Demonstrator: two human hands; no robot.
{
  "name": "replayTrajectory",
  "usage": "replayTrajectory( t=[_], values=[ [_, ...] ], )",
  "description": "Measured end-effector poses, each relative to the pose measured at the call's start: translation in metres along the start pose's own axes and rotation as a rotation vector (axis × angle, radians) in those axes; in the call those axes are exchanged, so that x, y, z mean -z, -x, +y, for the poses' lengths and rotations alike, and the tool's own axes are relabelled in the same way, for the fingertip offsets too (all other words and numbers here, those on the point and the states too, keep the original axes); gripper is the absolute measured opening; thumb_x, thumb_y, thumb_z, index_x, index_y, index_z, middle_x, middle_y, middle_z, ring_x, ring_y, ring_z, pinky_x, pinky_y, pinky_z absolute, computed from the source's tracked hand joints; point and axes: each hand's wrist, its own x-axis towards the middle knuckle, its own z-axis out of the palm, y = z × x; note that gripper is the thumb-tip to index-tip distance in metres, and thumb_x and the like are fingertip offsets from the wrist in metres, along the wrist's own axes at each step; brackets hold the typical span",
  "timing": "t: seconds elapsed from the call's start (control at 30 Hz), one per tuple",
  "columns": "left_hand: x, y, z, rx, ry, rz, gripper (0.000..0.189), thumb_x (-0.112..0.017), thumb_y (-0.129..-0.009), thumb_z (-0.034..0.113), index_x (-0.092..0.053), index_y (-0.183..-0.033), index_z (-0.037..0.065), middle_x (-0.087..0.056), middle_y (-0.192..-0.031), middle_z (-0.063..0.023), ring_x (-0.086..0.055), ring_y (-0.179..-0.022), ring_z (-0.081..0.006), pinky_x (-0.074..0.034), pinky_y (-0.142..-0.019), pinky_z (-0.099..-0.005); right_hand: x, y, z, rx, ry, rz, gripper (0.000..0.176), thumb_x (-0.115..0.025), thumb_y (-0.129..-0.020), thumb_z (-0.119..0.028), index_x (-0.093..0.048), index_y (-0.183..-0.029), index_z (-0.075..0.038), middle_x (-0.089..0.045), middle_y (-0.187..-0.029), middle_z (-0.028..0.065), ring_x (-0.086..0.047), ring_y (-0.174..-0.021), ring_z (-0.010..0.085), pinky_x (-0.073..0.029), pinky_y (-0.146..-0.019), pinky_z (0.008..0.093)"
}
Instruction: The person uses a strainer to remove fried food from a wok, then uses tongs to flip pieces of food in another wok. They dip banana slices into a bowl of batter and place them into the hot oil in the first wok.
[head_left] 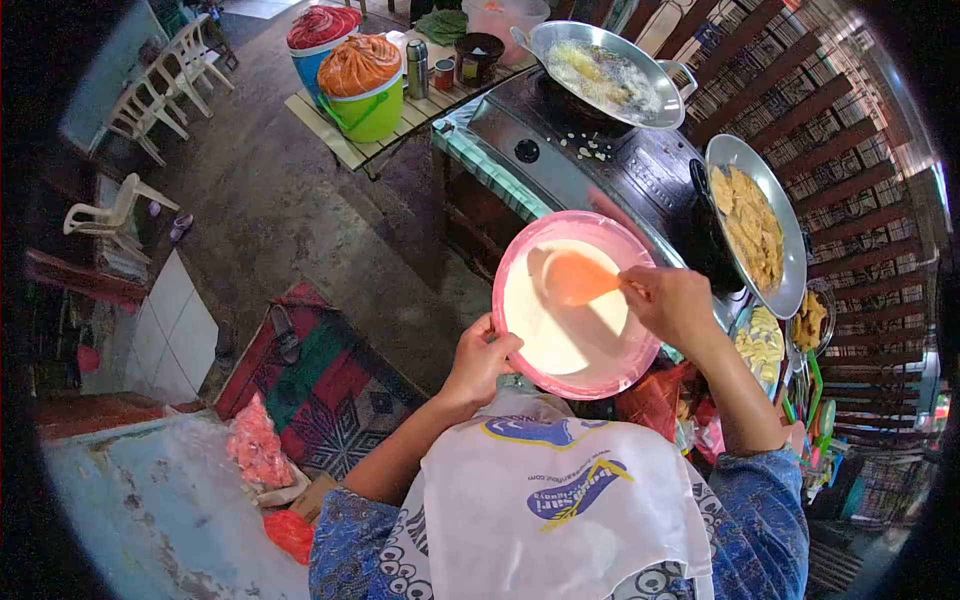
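Observation:
A pink plastic basin (588, 388) of smooth, cream-coloured batter (560, 345) is held in front of my apron, beside the stove. My left hand (480, 368) grips its left rim, thumb on top and fingers underneath. In my right hand (675, 305) is the handle of an orange plastic spoon (578, 280), pinched at the basin's right side. The spoon's broad bowl lies over the batter and casts a shadow on it.
On the stove (640, 170), a wok (660, 118) holds bubbling oil with food. Golden fried pieces fill a metal pan (790, 275) to the right. Pale slices (760, 345) sit below it. A green bucket (368, 112) stands on a slatted table; a patterned mat (330, 370) lies left.

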Motion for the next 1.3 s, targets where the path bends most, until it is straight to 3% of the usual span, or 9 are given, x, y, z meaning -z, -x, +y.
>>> replayTrajectory(
  t=[0.1, 0.17, 0.3, 0.5, 0.57, 0.7, 0.87, 1.1, 1.3],
  values=[
    [0.004, -0.002, -0.003, 0.01, -0.015, -0.023, 0.029, -0.05, -0.07, 0.002, -0.049, -0.099, 0.003, -0.056, -0.089, -0.0061, -0.057, -0.077, -0.0143, -0.051, -0.065, -0.0302, 0.002, -0.005, 0.017, -0.025, 0.123, 0.091, 0.017, -0.052, -0.073, -0.03, -0.06, -0.075, -0.015, -0.058, -0.063, 0.0095, -0.058, -0.058, 0.026, -0.045, -0.052, 0.0367],
    [0.003, -0.002, -0.003, -0.002, 0.021, -0.014, 0.016, -0.052, -0.069, 0.003, -0.05, -0.085, 0.003, -0.052, -0.079, -0.0027, -0.055, -0.067, -0.0106, -0.047, -0.055, -0.0224, 0.002, -0.01, 0.027, -0.024, 0.105, 0.08, 0.016, -0.052, -0.072, -0.03, -0.059, -0.073, -0.015, -0.058, -0.064, 0.0082, -0.057, -0.059, 0.0262, -0.045, -0.052, 0.0368],
    [0.001, 0.0, 0.001, 0.006, 0.039, -0.022, 0.017, -0.052, -0.069, 0.002, -0.05, -0.085, 0.002, -0.053, -0.079, -0.0029, -0.055, -0.066, -0.0108, -0.046, -0.054, -0.0218, -0.018, -0.016, 0.042, 0.018, 0.11, -0.037, 0.018, -0.053, -0.072, -0.032, -0.061, -0.079, -0.018, -0.059, -0.066, 0.0079, -0.057, -0.061, 0.0265, -0.045, -0.053, 0.0371],
    [0.002, 0.004, 0.009, 0.038, 0.005, -0.008, 0.018, -0.051, -0.069, 0.001, -0.05, -0.088, 0.001, -0.053, -0.079, -0.0038, -0.055, -0.066, -0.0115, -0.047, -0.056, -0.0237, -0.011, -0.014, 0.039, -0.039, -0.061, -0.172, 0.021, -0.053, -0.072, -0.034, -0.062, -0.082, -0.017, -0.06, -0.067, 0.0074, -0.058, -0.063, 0.026, -0.045, -0.055, 0.0361],
    [0.005, 0.003, 0.007, 0.039, -0.037, -0.056, 0.028, -0.048, -0.071, 0.001, -0.048, -0.099, 0.002, -0.055, -0.088, -0.0069, -0.057, -0.076, -0.0142, -0.05, -0.066, -0.0292, -0.019, -0.014, 0.033, -0.024, -0.13, -0.204, 0.021, -0.053, -0.073, -0.034, -0.062, -0.082, -0.017, -0.06, -0.067, 0.008, -0.058, -0.063, 0.0258, -0.046, -0.057, 0.036],
    [0.006, 0.006, 0.012, 0.034, -0.027, -0.044, 0.028, -0.048, -0.071, 0.002, -0.048, -0.099, 0.002, -0.056, -0.088, -0.0064, -0.057, -0.075, -0.0137, -0.05, -0.066, -0.0289, -0.007, -0.008, 0.014, -0.053, -0.14, -0.19, 0.02, -0.057, -0.071, -0.029, -0.063, -0.083, -0.014, -0.06, -0.067, 0.0094, -0.058, -0.061, 0.0244, -0.045, -0.055, 0.0322],
    [0.008, 0.007, 0.014, 0.026, -0.017, -0.045, 0.027, -0.05, -0.071, 0.003, -0.049, -0.098, 0.003, -0.056, -0.087, -0.005, -0.057, -0.075, -0.0133, -0.05, -0.064, -0.0278, -0.018, -0.007, -0.004, -0.074, -0.055, -0.264, 0.022, -0.052, -0.074, -0.031, -0.062, -0.082, -0.015, -0.06, -0.066, 0.0089, -0.058, -0.063, 0.027, -0.046, -0.059, 0.0382],
    [0.015, 0.007, 0.019, 0.025, 0.002, -0.058, 0.024, -0.051, -0.07, 0.002, -0.05, -0.094, 0.003, -0.055, -0.081, -0.004, -0.057, -0.067, -0.0121, -0.049, -0.059, -0.0252, -0.019, 0.0, -0.025, -0.044, -0.073, -0.175, 0.023, -0.052, -0.074, -0.034, -0.063, -0.082, -0.016, -0.06, -0.065, 0.0094, -0.058, -0.06, 0.0267, -0.046, -0.057, 0.038],
    [0.026, 0.004, 0.017, 0.024, -0.084, -0.074, 0.025, -0.051, -0.07, 0.003, -0.05, -0.096, 0.005, -0.056, -0.086, -0.0046, -0.057, -0.073, -0.0129, -0.05, -0.064, -0.0303, -0.03, -0.001, -0.025, -0.096, -0.206, -0.203, 0.025, -0.053, -0.073, -0.037, -0.063, -0.082, -0.016, -0.059, -0.063, 0.0087, -0.057, -0.058, 0.0249, -0.045, -0.054, 0.0358]
  ],
)
